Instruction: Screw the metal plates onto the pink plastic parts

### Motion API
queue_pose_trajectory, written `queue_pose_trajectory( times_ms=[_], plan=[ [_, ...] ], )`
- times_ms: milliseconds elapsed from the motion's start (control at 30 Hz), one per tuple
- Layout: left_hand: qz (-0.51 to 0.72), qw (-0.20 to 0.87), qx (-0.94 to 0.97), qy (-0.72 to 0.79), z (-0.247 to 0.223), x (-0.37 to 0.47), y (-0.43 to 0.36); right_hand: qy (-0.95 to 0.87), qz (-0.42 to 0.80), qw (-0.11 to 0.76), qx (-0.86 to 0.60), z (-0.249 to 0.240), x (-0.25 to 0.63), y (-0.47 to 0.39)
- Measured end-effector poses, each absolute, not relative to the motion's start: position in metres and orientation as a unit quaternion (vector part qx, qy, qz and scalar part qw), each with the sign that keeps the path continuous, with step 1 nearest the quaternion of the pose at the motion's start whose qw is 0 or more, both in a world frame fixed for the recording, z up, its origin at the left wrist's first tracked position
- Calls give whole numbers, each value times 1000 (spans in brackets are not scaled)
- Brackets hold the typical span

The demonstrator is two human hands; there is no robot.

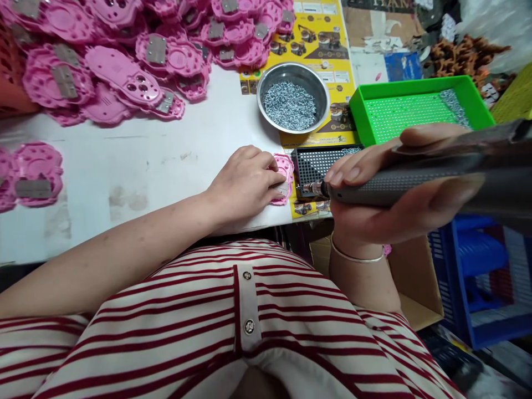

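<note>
My left hand [248,182] rests on the table with its fingers closed on a pink plastic casing [284,164], which has a grey metal plate and is partly hidden by the fingers. In my right hand [374,213] is a dark grey electric screwdriver [382,185], held lengthwise with its tip toward the left. That tip hovers over the near left corner of a black perforated tray [318,163] holding small screws. Just beyond stands a steel bowl [293,98] full of small silver screws.
Many pink casings [120,83] are heaped at the back left, with two more [38,173] at the left. A green tray [419,105] with some screws sits at the right. Below the table's right side are a cardboard box [415,277] and a blue crate [449,288].
</note>
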State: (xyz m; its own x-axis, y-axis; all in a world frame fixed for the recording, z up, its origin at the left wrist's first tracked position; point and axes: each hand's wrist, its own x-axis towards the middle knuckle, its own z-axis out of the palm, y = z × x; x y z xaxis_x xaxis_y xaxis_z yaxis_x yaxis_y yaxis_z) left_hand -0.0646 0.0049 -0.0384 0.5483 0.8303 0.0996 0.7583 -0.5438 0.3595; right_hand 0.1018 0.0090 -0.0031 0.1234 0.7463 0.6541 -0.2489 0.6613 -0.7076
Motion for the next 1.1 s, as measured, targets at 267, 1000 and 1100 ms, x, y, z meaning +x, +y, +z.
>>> queue_pose_trajectory(
  times_ms=[267, 1000, 1100],
  plan=[
    [145, 131, 856, 478, -38, -61, 0, -584, 271, 720, -257, -21, 93, 24],
    [120, 157, 845, 496, -34, -62, 0, -572, 272, 714, -300, -21, 86, 19],
    [121, 159, 845, 496, -34, -62, 0, -558, 277, 713, -322, -21, 86, 19]
  ],
)
